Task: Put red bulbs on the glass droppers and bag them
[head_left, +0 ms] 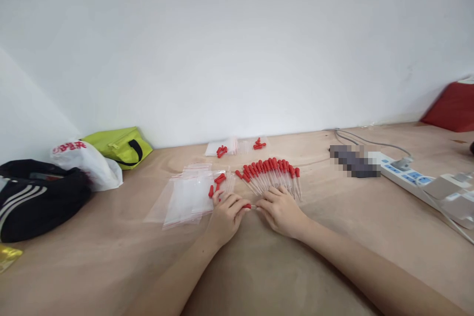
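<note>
Between the fingers of my left hand (226, 215) is a red rubber bulb (247, 206), its open end facing right. My right hand (279, 211) pinches a thin clear glass dropper tube (254, 206), whose end meets the bulb; most of the tube is hidden by the fingers. Just beyond my hands, droppers with red bulbs (274, 164) lie fanned out, their bulbs pointing away from me. Several loose red bulbs (219, 178) rest beside my left hand, partly on clear zip bags (188, 197).
More red bulbs (221, 151) lie near the wall on small clear bags. A power strip (400, 173) with plugs and cables sits at right, beside a blurred dark object (353, 160). At left are a black bag (48, 202), a white plastic bag (92, 165) and a lime-green bag (122, 143).
</note>
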A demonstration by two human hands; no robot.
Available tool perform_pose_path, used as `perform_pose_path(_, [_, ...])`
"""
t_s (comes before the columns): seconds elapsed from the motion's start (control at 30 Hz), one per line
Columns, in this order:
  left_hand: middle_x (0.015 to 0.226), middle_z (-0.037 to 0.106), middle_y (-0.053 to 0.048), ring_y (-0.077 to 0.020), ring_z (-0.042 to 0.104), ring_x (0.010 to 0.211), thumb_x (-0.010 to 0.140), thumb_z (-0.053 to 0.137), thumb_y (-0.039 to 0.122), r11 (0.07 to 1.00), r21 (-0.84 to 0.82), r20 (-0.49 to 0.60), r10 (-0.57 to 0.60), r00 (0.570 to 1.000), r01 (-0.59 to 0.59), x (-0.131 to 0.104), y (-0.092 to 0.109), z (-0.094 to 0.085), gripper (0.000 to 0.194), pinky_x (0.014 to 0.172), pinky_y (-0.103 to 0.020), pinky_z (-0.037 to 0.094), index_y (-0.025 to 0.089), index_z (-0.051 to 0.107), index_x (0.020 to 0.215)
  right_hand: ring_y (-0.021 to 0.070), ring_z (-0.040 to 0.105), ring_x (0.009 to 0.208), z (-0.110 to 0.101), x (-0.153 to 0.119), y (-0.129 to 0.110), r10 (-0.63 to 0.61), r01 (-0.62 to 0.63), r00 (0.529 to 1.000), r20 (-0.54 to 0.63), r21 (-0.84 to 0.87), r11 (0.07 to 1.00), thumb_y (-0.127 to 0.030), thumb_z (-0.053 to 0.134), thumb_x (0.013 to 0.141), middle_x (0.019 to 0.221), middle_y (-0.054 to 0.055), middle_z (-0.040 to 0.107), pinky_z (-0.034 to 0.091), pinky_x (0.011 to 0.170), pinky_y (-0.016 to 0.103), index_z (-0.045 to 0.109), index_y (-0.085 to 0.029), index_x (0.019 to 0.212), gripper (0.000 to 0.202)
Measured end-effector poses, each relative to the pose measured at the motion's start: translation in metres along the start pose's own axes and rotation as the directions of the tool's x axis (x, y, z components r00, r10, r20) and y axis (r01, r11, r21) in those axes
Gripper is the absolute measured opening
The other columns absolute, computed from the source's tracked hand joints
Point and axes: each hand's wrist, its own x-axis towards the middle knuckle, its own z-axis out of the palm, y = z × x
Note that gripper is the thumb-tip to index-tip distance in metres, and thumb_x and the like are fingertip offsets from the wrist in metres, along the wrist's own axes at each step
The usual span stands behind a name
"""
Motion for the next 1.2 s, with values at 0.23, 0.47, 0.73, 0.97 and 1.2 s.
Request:
perform_pose_path(0.23, [0.091, 0.059, -0.009, -0.0241, 0.053, 0.087, 0.079, 0.048, 0.027, 0.915, 0.05, -0.238, -0.378, 0.895, 0.4, 0.006, -0.04, -0.007, 0.019, 0.076, -0.037, 0.04, 0.018, 0.057, 0.092, 0.0169, 0.054, 0.075, 0.0, 0.02, 0.025, 0.479, -0.479, 0.878, -0.007, 0.026, 0.877, -0.024, 0.04, 0.083, 0.076, 0.004, 0.064, 0.026, 0.063, 0.028, 0.061, -0.019, 0.075, 0.023])
perform_pose_path(0.47, [0.091, 0.056, -0.008, -0.0187, 0.058, 0.072, 0.076, 0.047, 0.024, 0.8, -0.02, -0.148, -0.595, 0.79, 0.599, 0.004, -0.072, -0.01, 0.017, 0.067, -0.032, 0.047, 0.016, 0.055, 0.09, 0.0205, 0.058, 0.076, 0.015, 0.06, 0.035, 0.74, -0.742, 0.67, -0.056, -0.015, 0.671, -0.022, 0.04, 0.08, 0.077, 0.006, 0.065, 0.026, 0.068, 0.032, 0.056, -0.016, 0.089, 0.02])
perform_pose_path(0.73, [0.091, 0.058, -0.008, -0.0161, 0.059, 0.068, 0.079, 0.045, 0.024, 0.786, 0.003, -0.07, -0.617, 0.784, 0.618, 0.003, -0.075, -0.009, 0.022, 0.07, -0.031, 0.047, 0.014, 0.057, 0.096, 0.0207, 0.055, 0.083, 0.017, 0.064, 0.021, 0.56, -0.567, 0.822, -0.102, -0.06, 0.822, -0.026, 0.042, 0.08, 0.084, 0.008, 0.065, 0.024, 0.073, 0.033, 0.059, -0.017, 0.08, 0.019])
perform_pose_path(0.97, [0.09, 0.062, -0.007, -0.0203, 0.058, 0.084, 0.077, 0.049, 0.025, 0.783, 0.056, -0.013, -0.62, 0.785, 0.62, 0.025, -0.083, -0.014, 0.019, 0.073, -0.029, 0.044, 0.017, 0.062, 0.089, 0.0202, 0.057, 0.081, 0.027, 0.076, -0.018, 0.51, -0.51, 0.859, 0.052, -0.001, 0.86, -0.04, 0.045, 0.079, 0.08, 0.008, 0.066, 0.024, 0.076, 0.034, 0.062, -0.018, 0.077, 0.028])
perform_pose_path(1.2, [0.074, 0.067, -0.004, -0.0203, 0.061, 0.073, 0.072, 0.055, 0.029, 0.729, 0.069, 0.089, -0.684, 0.724, 0.681, 0.054, -0.093, -0.004, 0.014, 0.062, -0.026, 0.042, 0.019, 0.063, 0.069, 0.0238, 0.06, 0.078, 0.031, 0.098, -0.034, 0.619, -0.624, 0.77, 0.158, -0.019, 0.781, -0.038, 0.045, 0.075, 0.082, 0.013, 0.066, 0.025, 0.078, 0.039, 0.063, -0.013, 0.081, 0.031])
